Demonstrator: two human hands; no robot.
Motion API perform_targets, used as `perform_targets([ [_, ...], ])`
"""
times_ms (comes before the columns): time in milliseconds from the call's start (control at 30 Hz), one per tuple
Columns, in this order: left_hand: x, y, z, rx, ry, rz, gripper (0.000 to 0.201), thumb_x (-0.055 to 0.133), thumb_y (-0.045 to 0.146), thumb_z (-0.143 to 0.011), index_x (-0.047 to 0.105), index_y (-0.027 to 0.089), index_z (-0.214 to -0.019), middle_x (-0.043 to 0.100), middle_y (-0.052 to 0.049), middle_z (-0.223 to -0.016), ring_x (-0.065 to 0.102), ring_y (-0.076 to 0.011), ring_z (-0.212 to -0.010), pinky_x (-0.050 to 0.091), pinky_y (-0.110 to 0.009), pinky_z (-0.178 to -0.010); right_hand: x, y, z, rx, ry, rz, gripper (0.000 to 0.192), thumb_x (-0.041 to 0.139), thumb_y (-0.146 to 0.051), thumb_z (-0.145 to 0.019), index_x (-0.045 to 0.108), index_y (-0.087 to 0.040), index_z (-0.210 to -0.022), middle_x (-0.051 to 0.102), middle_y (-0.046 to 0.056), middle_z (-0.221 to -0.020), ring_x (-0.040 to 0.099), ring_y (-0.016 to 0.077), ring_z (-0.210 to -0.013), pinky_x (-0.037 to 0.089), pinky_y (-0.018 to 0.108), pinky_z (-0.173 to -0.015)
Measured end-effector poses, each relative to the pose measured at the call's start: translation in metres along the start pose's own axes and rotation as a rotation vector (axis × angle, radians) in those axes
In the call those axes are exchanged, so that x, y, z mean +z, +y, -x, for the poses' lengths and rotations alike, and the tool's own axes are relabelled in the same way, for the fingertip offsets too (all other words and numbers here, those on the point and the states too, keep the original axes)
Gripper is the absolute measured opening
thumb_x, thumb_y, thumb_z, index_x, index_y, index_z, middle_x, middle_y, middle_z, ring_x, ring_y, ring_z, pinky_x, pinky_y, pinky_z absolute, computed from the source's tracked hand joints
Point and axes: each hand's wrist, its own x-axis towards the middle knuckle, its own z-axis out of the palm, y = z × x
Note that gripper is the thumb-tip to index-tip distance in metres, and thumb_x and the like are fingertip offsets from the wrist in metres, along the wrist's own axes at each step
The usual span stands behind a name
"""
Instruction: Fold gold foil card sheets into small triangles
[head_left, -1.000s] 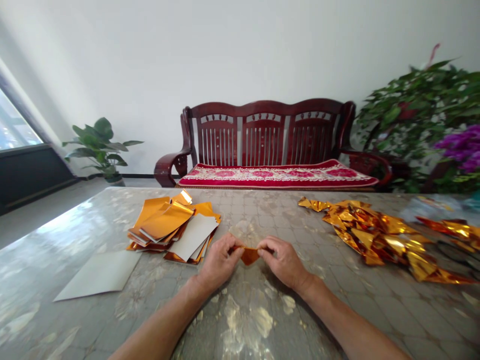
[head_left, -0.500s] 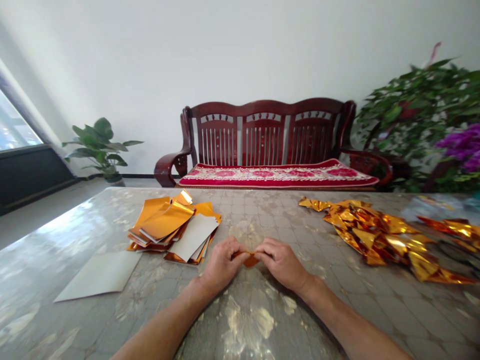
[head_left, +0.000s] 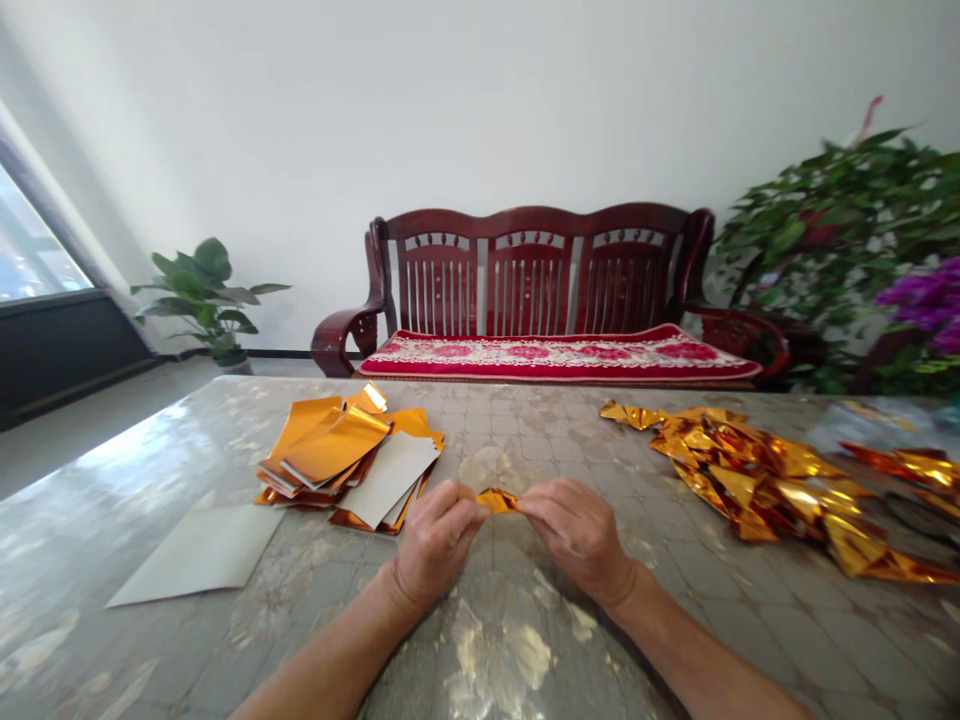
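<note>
Right now your left hand (head_left: 435,535) and right hand (head_left: 579,532) each pinch an end of the small gold foil piece (head_left: 496,499). You hold it just above the counter (head_left: 495,640), between the flat sheet stack (head_left: 349,455) and the folded foil pile (head_left: 757,475).

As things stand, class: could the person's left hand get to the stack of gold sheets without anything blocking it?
Probably yes. The left hand pinches the small gold piece together with the right hand. The stack of gold sheets lies just to its left on the table, with nothing between them.

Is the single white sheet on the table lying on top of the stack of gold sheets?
No, the white sheet lies flat by itself, apart from the stack of gold sheets.
</note>
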Motion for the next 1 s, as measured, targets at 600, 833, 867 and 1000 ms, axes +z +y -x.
perform_targets([
  [600,-0.0055,0.0022,-0.0045,0.116,-0.012,0.040,0.019,0.051,0.008,-0.091,0.061,0.021,-0.081,0.070,-0.004,-0.082,0.060,-0.0139,-0.075,0.047,-0.026,-0.070,-0.0051,-0.0002,0.0008,-0.095,0.082,0.104,0.016,0.061,-0.013,-0.089,0.071,-0.025,-0.093,0.070,0.003,-0.082,0.059,0.0164,-0.078,0.045,0.031,-0.072],
  [833,-0.0042,0.0027,-0.0036,0.103,0.010,0.073,0.020,0.052,0.005,-0.089,0.060,0.021,-0.081,0.069,-0.004,-0.083,0.060,-0.0134,-0.077,0.047,-0.026,-0.072,-0.0049,0.0000,-0.0004,-0.076,0.103,0.092,0.013,0.063,-0.014,-0.088,0.072,-0.023,-0.090,0.069,0.003,-0.078,0.057,0.0151,-0.074,0.043,0.029,-0.069],
  [867,-0.0040,0.0029,-0.0037,0.101,0.014,0.078,0.020,0.052,0.004,-0.089,0.060,0.021,-0.081,0.069,-0.004,-0.083,0.060,-0.0133,-0.077,0.047,-0.026,-0.072,-0.0049,0.0001,-0.0005,-0.073,0.101,0.090,0.012,0.063,-0.014,-0.088,0.072,-0.023,-0.089,0.068,0.003,-0.077,0.057,0.0150,-0.074,0.043,0.029,-0.069],
  [1000,-0.0039,0.0035,-0.0034,0.096,0.029,0.100,0.019,0.052,0.005,-0.089,0.060,0.021,-0.082,0.068,-0.004,-0.084,0.060,-0.0137,-0.078,0.048,-0.026,-0.073,-0.0051,0.0002,-0.0002,-0.078,0.100,0.100,0.011,0.065,-0.014,-0.087,0.071,-0.023,-0.089,0.068,0.003,-0.078,0.057,0.0158,-0.075,0.042,0.030,-0.069],
])
